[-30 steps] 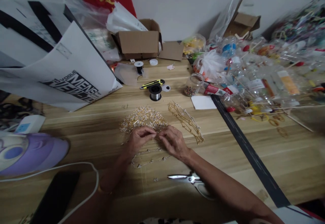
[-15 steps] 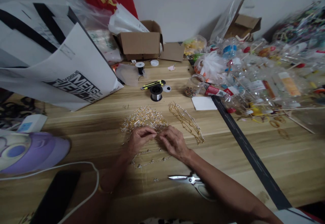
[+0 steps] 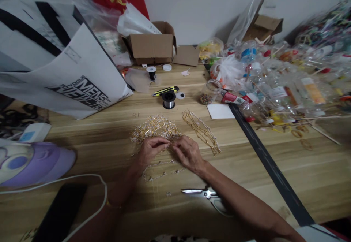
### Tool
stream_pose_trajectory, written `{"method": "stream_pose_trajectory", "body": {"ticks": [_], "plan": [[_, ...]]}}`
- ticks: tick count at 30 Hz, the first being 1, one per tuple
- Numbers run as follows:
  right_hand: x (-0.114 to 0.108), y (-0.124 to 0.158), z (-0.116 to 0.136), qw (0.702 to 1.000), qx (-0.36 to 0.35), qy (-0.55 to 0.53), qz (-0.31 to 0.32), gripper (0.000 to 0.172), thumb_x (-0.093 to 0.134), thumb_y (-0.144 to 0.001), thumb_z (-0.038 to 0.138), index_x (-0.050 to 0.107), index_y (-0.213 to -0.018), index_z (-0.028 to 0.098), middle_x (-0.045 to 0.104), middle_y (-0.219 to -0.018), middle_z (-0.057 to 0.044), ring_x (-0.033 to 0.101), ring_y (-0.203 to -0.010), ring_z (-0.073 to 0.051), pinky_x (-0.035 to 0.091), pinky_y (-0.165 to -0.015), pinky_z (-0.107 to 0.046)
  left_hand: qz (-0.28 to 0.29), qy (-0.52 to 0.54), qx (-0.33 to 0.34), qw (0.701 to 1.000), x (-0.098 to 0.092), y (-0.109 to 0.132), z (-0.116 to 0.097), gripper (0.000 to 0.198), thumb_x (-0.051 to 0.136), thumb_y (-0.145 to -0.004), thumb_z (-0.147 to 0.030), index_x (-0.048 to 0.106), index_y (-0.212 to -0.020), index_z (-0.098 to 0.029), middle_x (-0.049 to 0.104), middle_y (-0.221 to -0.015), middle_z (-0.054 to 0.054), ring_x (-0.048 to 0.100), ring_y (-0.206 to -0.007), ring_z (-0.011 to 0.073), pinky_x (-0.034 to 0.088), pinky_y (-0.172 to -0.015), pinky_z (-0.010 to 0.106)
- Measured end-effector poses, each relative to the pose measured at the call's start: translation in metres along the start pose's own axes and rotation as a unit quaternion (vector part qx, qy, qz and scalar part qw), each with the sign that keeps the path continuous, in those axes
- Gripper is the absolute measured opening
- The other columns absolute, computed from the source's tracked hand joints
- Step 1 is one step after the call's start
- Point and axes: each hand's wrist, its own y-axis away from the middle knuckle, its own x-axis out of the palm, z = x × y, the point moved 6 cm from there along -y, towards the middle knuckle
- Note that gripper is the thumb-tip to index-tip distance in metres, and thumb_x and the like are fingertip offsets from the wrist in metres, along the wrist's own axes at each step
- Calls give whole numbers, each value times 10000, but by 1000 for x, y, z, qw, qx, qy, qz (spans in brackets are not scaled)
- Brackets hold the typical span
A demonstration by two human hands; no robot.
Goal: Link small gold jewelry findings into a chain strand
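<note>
My left hand [image 3: 152, 149] and my right hand [image 3: 188, 152] meet fingertip to fingertip at the near edge of a pile of gold and silver jewellery pieces [image 3: 153, 126]. Both are closed in a pinch; whatever lies between the fingertips is too small to make out. Just below the hands, a silver chain [image 3: 161, 176] with dark beads curves across the wooden table. Several gold and silver chains [image 3: 201, 132] lie stretched out beyond my right hand. Under my right forearm rest scissors [image 3: 204, 193] with their blades to the left, near some tiny silver bits [image 3: 168, 194].
Behind the pile stand a wire spool [image 3: 168, 101], a yellow box cutter [image 3: 165, 90] and a jar of beads [image 3: 210, 92]. Plastic bottles [image 3: 282, 84] crowd the right side beyond a black strip [image 3: 268, 161]. Left are a white bag [image 3: 90, 73], a purple object [image 3: 52, 161] and a phone [image 3: 60, 212].
Both hands stay almost in place; the fingertips have drawn very slightly closer together. Nothing else on the table has visibly moved.
</note>
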Motion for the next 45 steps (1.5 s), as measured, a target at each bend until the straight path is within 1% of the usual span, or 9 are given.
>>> {"method": "stream_pose_trajectory", "body": {"ticks": [13, 16, 20, 27, 32, 40, 45], "plan": [[2, 1, 0, 1000, -14, 7, 0, 69, 500, -886, 170, 562, -910, 187, 608, -827, -60, 550, -755, -170, 456, -681, -300, -1, 1, -13, 1000, 0, 0, 6, 79, 706, -681, -214, 722, -733, -156, 731, -738, 41, 657, -684, 154, 517, -661, 241], [2, 2, -1, 1000, -14, 4, -1, 60, 512, -880, 166, 564, -902, 185, 609, -826, -59, 550, -758, -171, 455, -688, -302, -2, 9, -16, 1000, 0, 1, 5, 69, 708, -677, -208, 715, -723, -157, 724, -718, 34, 649, -658, 145, 510, -640, 235], [3, 2, -1, 1000, -14, 3, 2, 60, 512, -879, 167, 564, -904, 184, 612, -836, -62, 548, -764, -171, 452, -693, -301, 0, 16, -20, 1000, 0, 1, 2, 83, 723, -666, -211, 705, -714, -145, 716, -714, 43, 646, -668, 150, 507, -657, 246], [2, 2, 0, 1000, -16, 1, -1, 56, 509, -881, 167, 561, -896, 180, 603, -826, -58, 543, -760, -165, 447, -688, -291, 13, 55, 12, 998, 2, -1, -1, 103, 734, -661, -222, 680, -669, -135, 689, -713, 44, 630, -689, 146, 494, -670, 246], [2, 2, 0, 1000, -19, 6, 0, 66, 497, -889, 175, 563, -893, 184, 602, -820, -55, 543, -759, -163, 449, -688, -295, 17, 54, 28, 998, 3, -1, -2, 89, 721, -676, -215, 672, -671, -141, 677, -712, 34, 618, -683, 137, 486, -662, 240], [2, 2, 1, 1000, -24, 11, -1, 60, 502, -890, 176, 562, -897, 180, 611, -825, -61, 547, -760, -165, 455, -685, -296, 1, 24, -11, 1000, 2, 1, 1, 92, 705, -685, -228, 684, -699, -140, 684, -706, 35, 610, -672, 139, 487, -641, 234], [2, 2, 0, 1000, -19, 4, 2, 64, 505, -889, 182, 568, -902, 181, 615, -834, -59, 555, -762, -162, 459, -686, -296, 8, 26, -19, 999, 2, 1, 2, 104, 718, -674, -238, 696, -693, -138, 694, -713, 41, 619, -684, 147, 492, -652, 237]]}}
